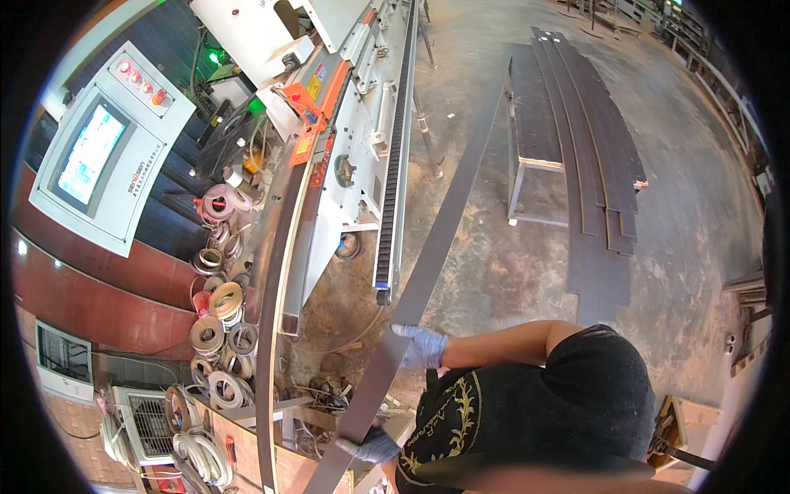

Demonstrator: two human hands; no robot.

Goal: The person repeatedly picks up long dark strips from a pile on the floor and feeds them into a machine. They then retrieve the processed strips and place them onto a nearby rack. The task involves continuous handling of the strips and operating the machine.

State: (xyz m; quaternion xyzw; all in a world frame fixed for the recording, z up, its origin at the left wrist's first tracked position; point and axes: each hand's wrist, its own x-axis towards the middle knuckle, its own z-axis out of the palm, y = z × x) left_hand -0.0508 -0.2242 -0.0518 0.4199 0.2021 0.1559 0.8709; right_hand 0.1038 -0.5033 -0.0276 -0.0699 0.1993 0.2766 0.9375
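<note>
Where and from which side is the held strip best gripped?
Probably by the near stretch of the strip, along the long edge facing the person, where the right hand and left hand grip it, spaced apart. It is flat, narrow and long, slanting away, so a single grip might let it tip.

Red-and-black lettering (pixel 136 177) on panel (pixel 155 136), blurred text on screen (pixel 90 155), yellow sign (pixel 315 86) on machine (pixel 333 177), gold lettering (pixel 438 421) on shirt (pixel 568 403).
</note>
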